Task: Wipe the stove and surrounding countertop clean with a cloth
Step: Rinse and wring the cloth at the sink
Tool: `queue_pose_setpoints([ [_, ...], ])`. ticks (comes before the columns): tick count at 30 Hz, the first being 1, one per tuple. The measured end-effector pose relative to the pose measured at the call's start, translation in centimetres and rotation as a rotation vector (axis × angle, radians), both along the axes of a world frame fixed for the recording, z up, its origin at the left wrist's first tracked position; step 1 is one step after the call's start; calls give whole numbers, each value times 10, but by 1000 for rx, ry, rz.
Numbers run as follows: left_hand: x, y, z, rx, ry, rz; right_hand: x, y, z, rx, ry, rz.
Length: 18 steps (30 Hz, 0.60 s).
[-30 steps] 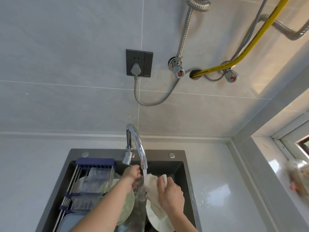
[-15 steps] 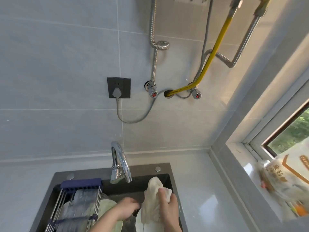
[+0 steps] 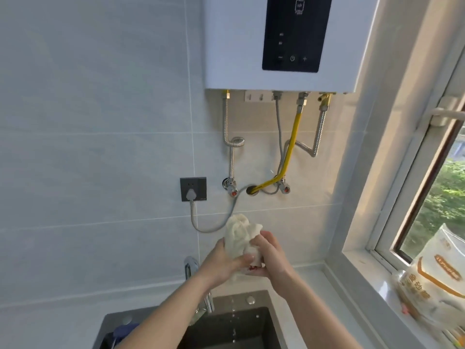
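A wet, cream-white cloth (image 3: 240,234) is bunched up between both my hands, held above the dark sink (image 3: 254,321). My left hand (image 3: 221,263) grips its lower left side and my right hand (image 3: 270,258) clamps it from the right. Drops of water fall from the cloth into the basin. The chrome faucet (image 3: 190,267) stands behind my left forearm, partly hidden. No stove is in view.
A white water heater (image 3: 284,44) hangs on the tiled wall, with hoses and a yellow pipe (image 3: 292,147) below it. A dark socket (image 3: 193,188) holds a plug. Bagged goods (image 3: 432,283) stand on the window sill at right. Pale countertop (image 3: 309,311) borders the sink.
The view has tilted upward, bringing the water heater in. Both hands have lifted the cloth out of the sink and closed together around it; the left hand has left the basin.
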<state>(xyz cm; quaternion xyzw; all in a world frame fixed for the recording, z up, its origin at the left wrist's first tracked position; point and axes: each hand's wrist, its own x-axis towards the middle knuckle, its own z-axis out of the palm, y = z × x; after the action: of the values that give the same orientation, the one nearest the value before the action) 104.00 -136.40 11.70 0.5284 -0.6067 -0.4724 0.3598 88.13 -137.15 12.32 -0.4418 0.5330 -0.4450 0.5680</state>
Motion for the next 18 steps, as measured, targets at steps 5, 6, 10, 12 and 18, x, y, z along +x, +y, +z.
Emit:
queue_pose_setpoints([
  [5,8,-5,44,-78,131,52,7,-4,60,-97,105,146],
  [6,10,-5,50,-93,123,58,8,-4,67,-123,135,164],
  [10,23,-11,77,-145,-2,85,14,-9,87,-251,313,225],
  [12,34,-13,87,-114,-48,116,10,-16,91,-420,620,254],
  [18,60,-23,117,-85,-233,103,2,-34,99,-919,1227,187],
])
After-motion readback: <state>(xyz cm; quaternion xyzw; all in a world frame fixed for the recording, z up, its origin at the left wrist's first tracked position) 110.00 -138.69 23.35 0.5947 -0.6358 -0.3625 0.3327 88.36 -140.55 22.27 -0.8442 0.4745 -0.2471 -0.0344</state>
